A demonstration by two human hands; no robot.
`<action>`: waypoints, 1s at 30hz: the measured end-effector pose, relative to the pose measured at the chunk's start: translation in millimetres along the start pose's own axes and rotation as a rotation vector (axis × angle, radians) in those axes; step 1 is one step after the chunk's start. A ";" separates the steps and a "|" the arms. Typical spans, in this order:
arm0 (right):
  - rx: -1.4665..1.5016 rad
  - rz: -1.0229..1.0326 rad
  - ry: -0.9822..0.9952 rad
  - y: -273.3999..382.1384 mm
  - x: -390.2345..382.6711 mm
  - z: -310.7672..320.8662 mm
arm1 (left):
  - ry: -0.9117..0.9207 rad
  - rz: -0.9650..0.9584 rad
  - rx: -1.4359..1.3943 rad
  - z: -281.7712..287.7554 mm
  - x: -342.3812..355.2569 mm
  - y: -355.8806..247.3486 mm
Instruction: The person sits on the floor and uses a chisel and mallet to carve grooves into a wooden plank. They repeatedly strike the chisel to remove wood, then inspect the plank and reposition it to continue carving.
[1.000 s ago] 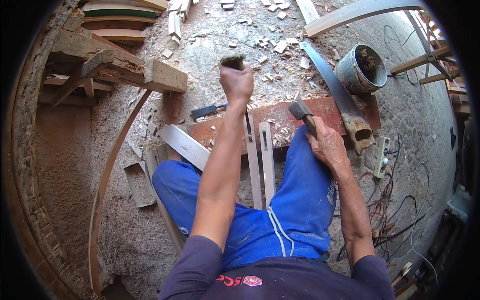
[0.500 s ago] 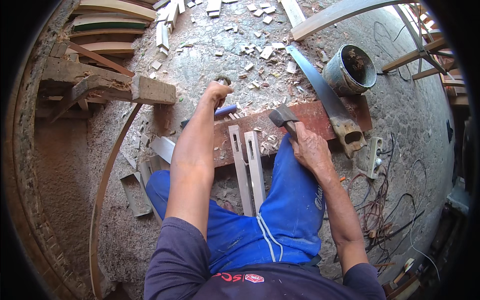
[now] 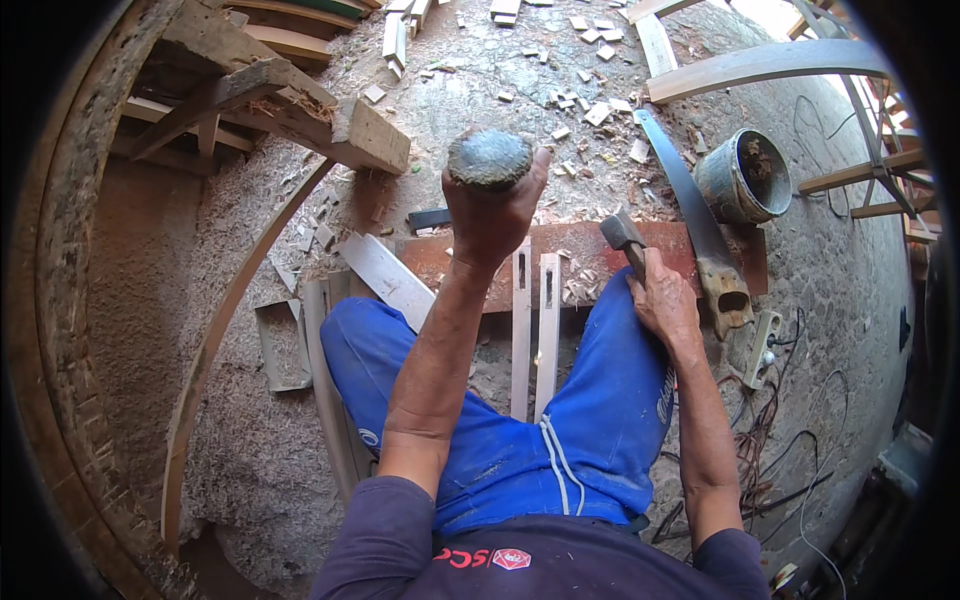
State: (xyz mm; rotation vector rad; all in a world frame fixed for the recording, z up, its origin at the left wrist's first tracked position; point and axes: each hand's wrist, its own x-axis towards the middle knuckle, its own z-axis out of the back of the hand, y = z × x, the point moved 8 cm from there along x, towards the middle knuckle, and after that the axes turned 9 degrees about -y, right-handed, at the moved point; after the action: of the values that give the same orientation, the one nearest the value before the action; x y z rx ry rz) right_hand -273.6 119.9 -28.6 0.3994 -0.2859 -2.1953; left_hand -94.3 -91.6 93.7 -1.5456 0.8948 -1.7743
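Note:
My left hand [image 3: 487,225] is raised toward the camera, its fingers wrapped round a tool handle with a round, battered grey end [image 3: 490,158]. The rest of that tool is hidden by the fist. Near my right knee, my right hand [image 3: 668,305] grips a hammer [image 3: 622,232] by the handle, the metal head tilted up over the bench. Between my legs two pale wood strips [image 3: 521,340] [image 3: 547,335] lean side by side against a reddish plank bench [image 3: 590,240]. Each strip has a narrow slot cut near its upper end.
A handsaw [image 3: 690,190] lies across the bench's right end, beside a bucket [image 3: 755,180]. A power strip [image 3: 763,350] and tangled cables lie right. Offcuts litter the floor ahead. A heavy timber beam [image 3: 370,135] juts in from the left, above a curved wood strip [image 3: 225,330].
My left hand has lifted from beyond the bench toward the camera, bringing the tool's round end into view. The right hand still holds the hammer by the knee. The view has shifted left.

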 end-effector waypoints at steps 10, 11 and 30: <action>-0.042 0.004 -0.004 2.4 -2.1 -0.7 | 0.063 -0.017 0.073 13.4 -26.5 20.2; -0.042 0.005 -0.006 2.0 -1.9 0.0 | 0.032 0.141 -0.072 17.4 -27.6 29.7; 0.031 0.045 -0.065 -8.2 -10.7 -1.5 | 0.045 -0.221 -0.026 -30.2 -50.2 18.7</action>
State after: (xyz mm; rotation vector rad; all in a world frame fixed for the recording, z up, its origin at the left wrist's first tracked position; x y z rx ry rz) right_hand -272.8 133.2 -30.8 0.3360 -0.3612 -2.1648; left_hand -117.5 -59.2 47.0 -1.6816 0.7963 -1.9650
